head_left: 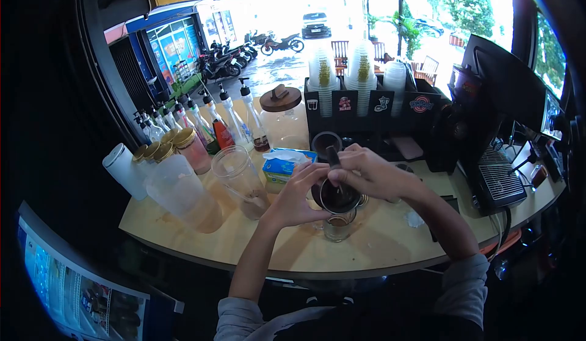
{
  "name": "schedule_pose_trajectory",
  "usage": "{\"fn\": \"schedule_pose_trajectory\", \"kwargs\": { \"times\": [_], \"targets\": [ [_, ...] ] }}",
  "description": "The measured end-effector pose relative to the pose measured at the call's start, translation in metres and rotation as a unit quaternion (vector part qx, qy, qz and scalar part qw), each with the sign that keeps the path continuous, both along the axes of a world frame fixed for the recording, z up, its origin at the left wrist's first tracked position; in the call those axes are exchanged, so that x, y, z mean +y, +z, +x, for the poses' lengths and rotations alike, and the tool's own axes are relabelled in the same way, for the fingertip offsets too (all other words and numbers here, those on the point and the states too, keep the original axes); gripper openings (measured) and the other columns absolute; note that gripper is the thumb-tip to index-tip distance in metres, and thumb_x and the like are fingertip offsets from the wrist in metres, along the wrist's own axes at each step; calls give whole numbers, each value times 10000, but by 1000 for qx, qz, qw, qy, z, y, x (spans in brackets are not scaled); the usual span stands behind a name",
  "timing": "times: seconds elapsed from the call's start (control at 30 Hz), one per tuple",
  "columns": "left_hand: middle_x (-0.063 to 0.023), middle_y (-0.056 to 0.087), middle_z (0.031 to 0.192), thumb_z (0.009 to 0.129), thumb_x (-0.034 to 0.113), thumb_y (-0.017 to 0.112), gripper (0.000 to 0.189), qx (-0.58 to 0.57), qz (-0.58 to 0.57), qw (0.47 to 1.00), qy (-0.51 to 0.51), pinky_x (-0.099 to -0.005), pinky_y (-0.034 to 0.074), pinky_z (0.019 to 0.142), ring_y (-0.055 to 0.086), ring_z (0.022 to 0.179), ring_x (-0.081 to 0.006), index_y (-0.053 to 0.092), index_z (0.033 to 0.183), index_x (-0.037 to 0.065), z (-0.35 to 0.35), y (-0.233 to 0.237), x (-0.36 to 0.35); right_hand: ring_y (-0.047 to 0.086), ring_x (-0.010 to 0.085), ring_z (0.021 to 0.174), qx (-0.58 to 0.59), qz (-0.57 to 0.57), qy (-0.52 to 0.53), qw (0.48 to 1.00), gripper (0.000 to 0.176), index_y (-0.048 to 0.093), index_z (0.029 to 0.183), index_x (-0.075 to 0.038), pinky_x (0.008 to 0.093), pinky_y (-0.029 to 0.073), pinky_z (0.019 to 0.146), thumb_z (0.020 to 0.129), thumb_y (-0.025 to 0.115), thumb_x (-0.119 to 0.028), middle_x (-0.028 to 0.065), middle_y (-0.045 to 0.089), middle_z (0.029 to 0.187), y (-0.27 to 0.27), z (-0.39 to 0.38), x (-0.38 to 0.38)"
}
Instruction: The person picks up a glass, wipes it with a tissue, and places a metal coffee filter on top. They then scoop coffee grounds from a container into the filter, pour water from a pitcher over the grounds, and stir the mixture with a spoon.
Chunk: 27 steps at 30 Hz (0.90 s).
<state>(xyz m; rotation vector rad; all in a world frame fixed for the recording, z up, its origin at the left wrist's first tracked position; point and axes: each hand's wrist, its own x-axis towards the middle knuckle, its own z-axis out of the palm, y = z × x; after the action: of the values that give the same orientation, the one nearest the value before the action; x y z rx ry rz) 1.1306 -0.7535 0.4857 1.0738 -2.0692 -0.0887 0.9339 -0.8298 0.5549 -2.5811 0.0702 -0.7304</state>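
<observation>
Curling round the side of a dark, open-topped cup (342, 204) in the head view, the left hand (293, 197) has its grip spread, thumb low on the wall and fingers up near the rim. The right hand (369, 173) comes in from the other side, its grip pinching the dark handle of an upright tool (332, 155), whose lower end is down inside the cup. The cup is tilted above a clear glass (337, 232) on the pale counter (311, 257); whether the two touch, I cannot tell. Just behind the left hand is a blue tissue box (279, 168), with a clear pitcher (235, 179) to its left and a round dark container (326, 141) to its right. Farther back are a large jar (285, 127) with a wooden lid, a slanting row of pump bottles (223, 135) and several gold-lidded jars (194, 152). A black rack (366, 104) holds tall stacks of plastic cups (361, 72), and a coffee machine (497, 179) is at the right end.
</observation>
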Motion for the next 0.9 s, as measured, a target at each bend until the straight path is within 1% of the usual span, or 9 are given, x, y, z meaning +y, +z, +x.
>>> {"fn": "schedule_pose_trajectory", "kwargs": {
  "times": [0.13,0.2,0.23,0.3,0.53,0.6,0.7,0.83,0.9],
  "targets": [
    [-94,546,1170,566,223,859,708,46,7,999,-21,-357,482,908,553,1084,-252,538,1176,61,-1,-1,-1,535,293,594,-74,-28,-80,994,212,610,810,-17,387,416,642,935,506,-153,110,541,631,-4,-6,6],
    [-92,544,1216,567,198,858,723,37,-16,999,-25,-357,472,931,544,1130,-247,534,1201,75,-1,2,0,536,153,645,-26,200,-119,972,247,610,827,-21,318,413,644,968,483,-180,29,501,593,-1,-8,13],
    [-92,544,1216,567,198,858,723,36,-17,999,-25,-357,472,931,544,1130,-247,534,1201,75,0,3,0,536,153,645,-26,200,-118,972,247,610,827,-21,318,413,644,968,483,-180,29,501,593,-4,-10,12],
    [-84,542,1252,568,178,856,742,79,16,996,-36,-358,468,942,539,1157,-244,531,1229,89,0,2,2,572,233,639,-110,49,-136,983,207,578,784,-24,352,405,736,928,496,-147,78,570,653,-11,-14,9],
    [-71,543,1252,572,166,847,762,75,6,996,-39,-355,479,895,515,1150,-261,514,1256,123,0,-1,-1,558,222,659,-101,87,-114,984,218,597,794,-29,348,403,733,937,502,-163,69,588,705,-14,-21,14],
    [-71,539,1258,576,177,849,767,87,17,995,-41,-358,476,902,511,1162,-261,510,1262,127,-1,-1,0,551,219,663,-154,6,-147,977,216,602,793,-27,353,402,745,940,508,-154,65,587,724,-14,-22,6],
    [-69,536,1264,572,183,853,772,92,9,995,-35,-360,478,894,514,1169,-254,510,1261,127,0,-3,-2,554,223,681,-115,115,-96,982,214,610,803,-24,360,401,757,944,507,-148,64,586,722,-13,-25,11],
    [-63,540,1258,566,203,860,780,113,15,993,-30,-354,477,895,527,1159,-246,512,1260,130,-1,-5,-2,554,219,717,-150,56,-82,984,216,620,809,-25,357,404,749,944,510,-153,67,586,725,-15,-27,9],
    [-67,551,1237,553,229,868,787,128,15,992,-6,-354,471,907,539,1148,-242,517,1249,120,0,-8,-1,550,218,752,-113,133,-120,977,219,627,809,-25,356,410,747,943,513,-154,73,598,738,-12,-29,7]
  ]
}}
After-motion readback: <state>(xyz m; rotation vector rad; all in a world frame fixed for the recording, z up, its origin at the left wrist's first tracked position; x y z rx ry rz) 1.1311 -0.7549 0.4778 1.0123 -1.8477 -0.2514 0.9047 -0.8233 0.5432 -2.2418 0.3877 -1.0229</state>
